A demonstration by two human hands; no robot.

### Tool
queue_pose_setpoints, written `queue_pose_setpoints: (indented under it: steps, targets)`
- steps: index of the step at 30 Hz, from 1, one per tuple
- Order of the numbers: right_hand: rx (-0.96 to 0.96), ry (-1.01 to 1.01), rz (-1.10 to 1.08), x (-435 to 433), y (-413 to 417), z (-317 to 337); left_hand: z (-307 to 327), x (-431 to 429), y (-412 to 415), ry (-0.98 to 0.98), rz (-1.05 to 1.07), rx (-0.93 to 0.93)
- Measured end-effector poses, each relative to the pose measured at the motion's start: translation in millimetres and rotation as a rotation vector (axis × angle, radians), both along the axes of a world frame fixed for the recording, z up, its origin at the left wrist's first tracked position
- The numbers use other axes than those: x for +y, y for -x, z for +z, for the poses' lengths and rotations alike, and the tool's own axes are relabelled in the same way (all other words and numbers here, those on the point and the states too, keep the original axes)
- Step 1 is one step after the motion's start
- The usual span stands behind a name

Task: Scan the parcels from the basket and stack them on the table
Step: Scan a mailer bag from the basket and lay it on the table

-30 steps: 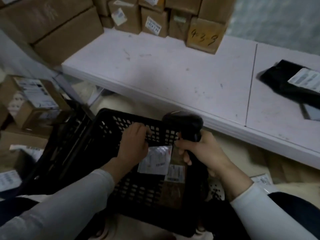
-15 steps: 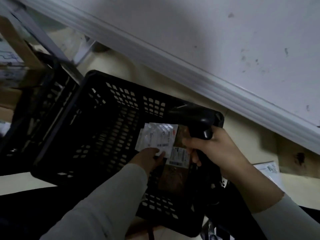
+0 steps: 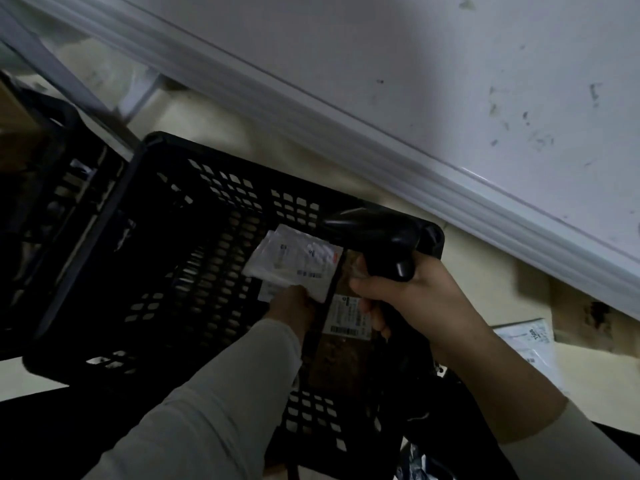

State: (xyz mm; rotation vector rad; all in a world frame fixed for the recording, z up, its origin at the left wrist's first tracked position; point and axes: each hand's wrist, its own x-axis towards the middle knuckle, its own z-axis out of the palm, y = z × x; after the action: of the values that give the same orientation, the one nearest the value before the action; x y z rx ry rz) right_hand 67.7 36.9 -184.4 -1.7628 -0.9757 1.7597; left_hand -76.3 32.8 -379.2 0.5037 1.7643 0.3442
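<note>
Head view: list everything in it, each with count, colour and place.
basket: 1, black, centre, below the table edge
second crate: 1, black, left of the basket
table: 1, white, upper right
white pouch: 1, white, over the basket
brown parcel: 1, brown, white label, inside the basket
scanner: 1, black, over the basket's far corner
white bag: 1, white, lower right, under the table
hands: 2; left hand pinches the white pouch, right hand grips the scanner

A black basket (image 3: 242, 159) and a white packet (image 3: 530, 344) rest on the pale floor (image 3: 485, 271).
</note>
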Motion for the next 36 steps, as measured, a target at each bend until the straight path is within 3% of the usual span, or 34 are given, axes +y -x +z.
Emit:
queue_pose_setpoints:
  steps: [4, 11, 14, 25, 36]
  targets:
    - [-0.016, -0.029, 0.064, 0, 7, 10, 23, 7, 38, -0.061, 0.363, -0.025]
    - [-0.098, -0.134, 0.194, -29, 22, 44, 131, 19, 134, -0.378, -0.18, 0.526]
    - [-0.145, -0.237, 0.229, -51, 28, 65, 183, 20, 158, -0.486, -0.287, 0.618]
    - [-0.321, -0.613, 0.343, -116, 47, 143, 333, 15, 180, -0.823, -0.41, 0.637]
    - [-0.288, -0.643, 0.27, -138, 44, 175, 372, 5, 162, -0.838, -0.371, 0.653]
